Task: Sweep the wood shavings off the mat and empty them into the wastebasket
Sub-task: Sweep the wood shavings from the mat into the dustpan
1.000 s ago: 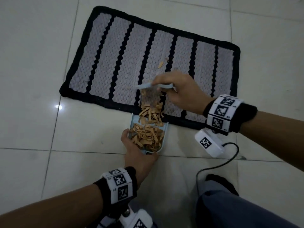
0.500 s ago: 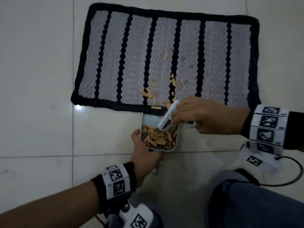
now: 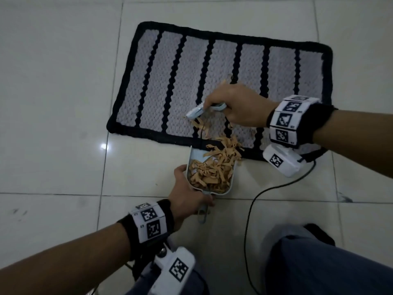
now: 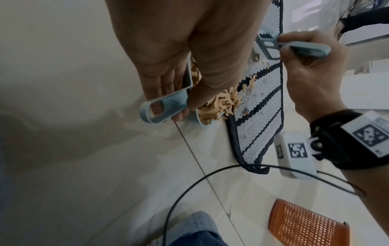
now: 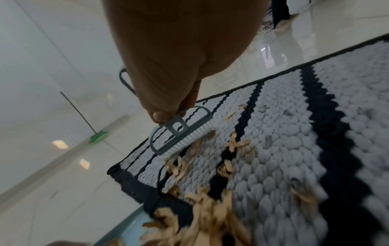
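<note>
A grey mat (image 3: 176, 81) with black stripes and border lies on the tiled floor. Tan wood shavings (image 3: 212, 169) fill a light-blue dustpan (image 3: 192, 155) set against the mat's near edge, and more shavings (image 5: 238, 144) trail across the mat. My left hand (image 3: 187, 199) grips the dustpan handle (image 4: 160, 106). My right hand (image 3: 236, 105) grips a small light-blue brush (image 5: 181, 131) whose bristles touch the mat just beyond the trail. The orange mesh wastebasket (image 4: 305, 224) shows only in the left wrist view, at the lower right.
A black cable (image 3: 255, 199) runs over the tiles from my right wrist camera toward my knee (image 3: 308, 262) in blue jeans. A green-headed mop (image 5: 99, 134) stands far off in the right wrist view. White tiles surround the mat.
The right hand with the brush went from the dustpan's mouth back up onto the mat. More shavings now lie heaped at the pan's mouth. The left hand still holds the dustpan.
</note>
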Tool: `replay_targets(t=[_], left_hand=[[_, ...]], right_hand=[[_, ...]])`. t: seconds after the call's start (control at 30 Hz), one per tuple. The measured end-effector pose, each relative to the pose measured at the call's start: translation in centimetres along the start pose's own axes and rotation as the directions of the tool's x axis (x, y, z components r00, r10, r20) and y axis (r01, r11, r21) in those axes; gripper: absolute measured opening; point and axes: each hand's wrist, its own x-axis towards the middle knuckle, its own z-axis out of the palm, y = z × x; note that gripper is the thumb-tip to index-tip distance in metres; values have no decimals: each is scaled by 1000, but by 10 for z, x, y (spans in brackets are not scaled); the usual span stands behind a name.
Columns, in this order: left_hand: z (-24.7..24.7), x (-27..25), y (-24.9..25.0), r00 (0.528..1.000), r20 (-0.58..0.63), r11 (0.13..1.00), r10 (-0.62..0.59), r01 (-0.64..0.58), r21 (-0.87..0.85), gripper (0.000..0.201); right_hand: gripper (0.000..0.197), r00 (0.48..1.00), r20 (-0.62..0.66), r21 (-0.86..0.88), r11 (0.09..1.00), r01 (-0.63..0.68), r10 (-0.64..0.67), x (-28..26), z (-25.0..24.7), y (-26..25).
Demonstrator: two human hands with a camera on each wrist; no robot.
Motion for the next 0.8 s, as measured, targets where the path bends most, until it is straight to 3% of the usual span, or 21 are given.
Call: replay_targets(t=[0.27,0.47,0.63,0.8], left_hand=[[-2,3,-4,999,32,1000,17,-16,-20,94],[3,1,-2,999,3,999,42,-42,-29,90],[4,-1,-1,999,-3,998,40,-41,-38,87],[6,-4,1,999,-16,998,32,-32,-61,89]], right_hand=[[26,996,49,55,996,67,-70,-65,24,-17],[45,984,101,16,989,145,-145,-92,34,-29],[26,993,-94,68,995,79,-72,-76,5,-24],[19,944,-330,3,1000,-20,20,-33,-22,15]])
